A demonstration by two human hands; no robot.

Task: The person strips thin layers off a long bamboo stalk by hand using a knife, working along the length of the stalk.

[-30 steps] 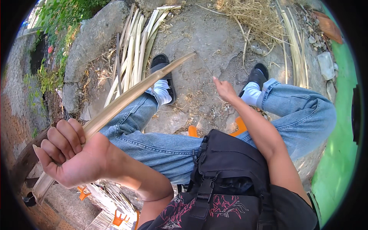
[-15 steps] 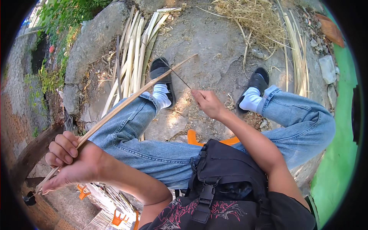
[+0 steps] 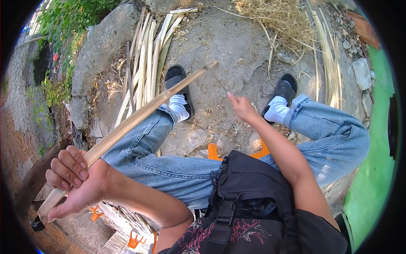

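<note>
A long pale bamboo strip [image 3: 131,120] slants from the lower left up to the middle, its broad face showing. My left hand [image 3: 76,180] is closed around its near end, fingers over the top. The far tip hangs above the ground, past my left foot. My right hand [image 3: 243,108] is closed on a thin, dark, knife-like blade [image 3: 220,82], smeared by motion. The blade points up and left toward the strip's tip; whether the two touch I cannot tell. The blade's handle is hidden in my fist.
Split strips [image 3: 148,63] lie in a pile at the left, more [image 3: 330,59] at the right. Curly shavings [image 3: 279,21] are heaped at the far side. My sandalled feet stand on rough concrete [image 3: 224,38]. An orange plastic seat [image 3: 214,151] is under me. A green wall [image 3: 376,139] rises at right.
The bamboo strip has turned, so more of its broad face shows. My right hand has moved right and slightly up, carrying the blade out toward the strip's tip.
</note>
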